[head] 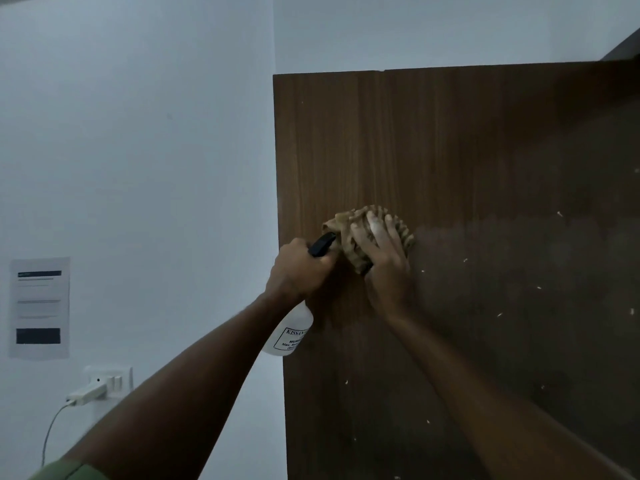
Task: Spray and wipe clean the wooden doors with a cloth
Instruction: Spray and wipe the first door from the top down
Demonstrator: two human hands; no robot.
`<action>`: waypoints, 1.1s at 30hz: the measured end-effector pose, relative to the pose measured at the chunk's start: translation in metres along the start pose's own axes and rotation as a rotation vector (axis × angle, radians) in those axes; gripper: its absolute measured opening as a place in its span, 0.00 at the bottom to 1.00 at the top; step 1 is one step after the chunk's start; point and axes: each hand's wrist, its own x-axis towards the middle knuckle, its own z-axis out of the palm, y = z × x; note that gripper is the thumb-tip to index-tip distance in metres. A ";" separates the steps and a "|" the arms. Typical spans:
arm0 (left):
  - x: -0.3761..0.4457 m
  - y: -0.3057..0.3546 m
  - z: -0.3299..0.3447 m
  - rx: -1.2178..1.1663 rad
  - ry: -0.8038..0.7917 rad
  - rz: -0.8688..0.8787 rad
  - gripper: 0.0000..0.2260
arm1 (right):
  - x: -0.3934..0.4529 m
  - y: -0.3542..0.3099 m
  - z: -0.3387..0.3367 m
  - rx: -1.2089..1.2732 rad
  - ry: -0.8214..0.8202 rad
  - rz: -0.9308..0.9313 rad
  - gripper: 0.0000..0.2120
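A dark brown wooden door (485, 161) fills the right half of the view, with small pale specks scattered over its right and lower parts. My right hand (381, 261) presses a bunched tan ribbed cloth (403, 230) flat against the door near its left edge, fingers spread over it. Just to the left, my left hand (298, 268) grips the neck of a white spray bottle (287, 336) with a black nozzle (322, 244). The nozzle points toward the cloth and nearly touches it. The bottle body hangs below my fist.
A pale wall (138, 133) lies left of the door. On it hangs a printed paper notice (39, 308) and, lower, a white socket with a plugged-in adapter (91, 391) and cable. A dark edge (623, 46) shows at the top right corner.
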 end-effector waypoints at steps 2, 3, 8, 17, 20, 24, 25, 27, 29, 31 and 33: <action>-0.004 0.002 0.008 0.004 0.001 -0.023 0.16 | -0.054 0.001 -0.002 -0.001 -0.012 -0.051 0.18; -0.006 0.004 0.012 0.001 -0.014 -0.025 0.15 | -0.082 0.002 -0.007 0.005 -0.037 -0.097 0.17; -0.005 0.018 0.016 0.038 -0.031 -0.020 0.14 | -0.073 0.035 -0.027 0.043 -0.157 -0.211 0.19; 0.008 0.033 0.027 0.095 -0.002 0.001 0.17 | -0.071 0.029 -0.032 0.019 -0.036 -0.008 0.18; 0.011 0.036 0.036 0.093 -0.048 0.021 0.15 | -0.114 0.045 -0.041 -0.001 -0.083 -0.163 0.18; 0.015 0.045 0.045 0.071 -0.065 0.027 0.17 | -0.024 0.064 -0.049 0.020 -0.071 0.025 0.22; 0.016 0.047 0.048 0.049 -0.076 0.035 0.17 | -0.003 0.067 -0.049 0.016 -0.060 0.076 0.24; 0.016 0.049 0.056 0.034 -0.089 0.037 0.17 | 0.007 0.072 -0.047 -0.001 -0.035 0.106 0.26; 0.014 0.048 0.064 0.028 -0.096 0.018 0.17 | -0.030 0.071 -0.047 -0.034 0.001 0.090 0.21; 0.011 0.048 0.071 0.025 -0.115 0.012 0.15 | -0.088 0.069 -0.055 -0.032 -0.004 0.033 0.21; 0.007 0.048 0.080 0.021 -0.137 0.006 0.15 | -0.118 0.077 -0.063 -0.029 -0.077 -0.036 0.25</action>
